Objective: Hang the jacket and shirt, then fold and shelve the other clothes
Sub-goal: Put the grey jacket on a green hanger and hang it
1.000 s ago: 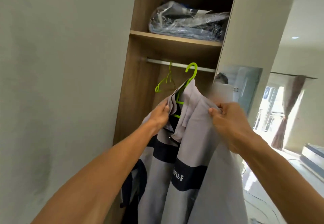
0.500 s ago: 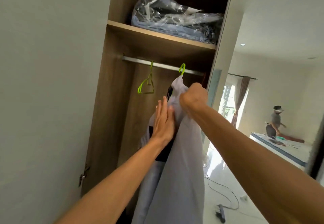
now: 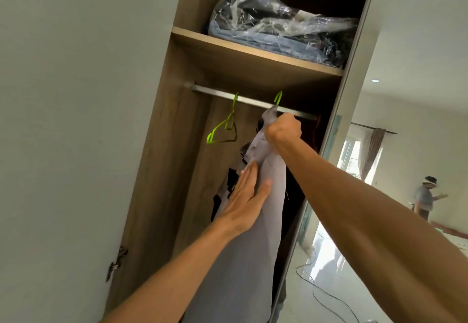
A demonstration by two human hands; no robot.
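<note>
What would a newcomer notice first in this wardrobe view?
The right hand grips the top of a grey jacket, its lime-green hanger hook at the rail, the left hand flat against the fabric. An empty green hanger hangs leftward; a plastic-wrapped bundle sits on the shelf above.

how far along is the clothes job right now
Done: the grey jacket sits on a green hanger. In hand: the right hand grips its collar with the hook at the rail; whether it has caught is unclear. The left hand lies flat on the fabric. Left: letting go, then the shirt, likely on the empty hanger; shirt and other clothes are out of view.
</note>
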